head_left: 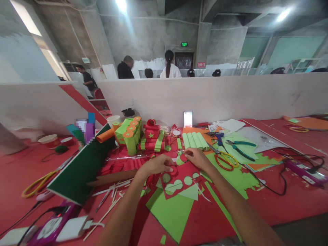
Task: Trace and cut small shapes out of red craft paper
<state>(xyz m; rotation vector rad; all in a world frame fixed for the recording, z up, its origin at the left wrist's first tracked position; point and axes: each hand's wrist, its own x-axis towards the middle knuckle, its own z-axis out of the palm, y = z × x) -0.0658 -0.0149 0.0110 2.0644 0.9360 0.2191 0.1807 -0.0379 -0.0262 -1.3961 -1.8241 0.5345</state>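
My left hand (156, 164) is closed in a pinch on a small red paper circle (173, 170), just above a red sheet with round holes cut out (179, 182). My right hand (196, 157) is curled beside it, fingers pinched on another small red circle (183, 157). Both hands hover over the red table (282, 205), close together. A light green sheet (172, 213) lies under the red one.
Scissors with yellow and red handles (225, 160) and green pliers (239, 147) lie right of my hands. Green paper rolls (196, 140), red and green paper constructions (143, 136), a dark green board (79, 171), sticks, cables and chargers lie about. People stand behind a white partition (217, 95).
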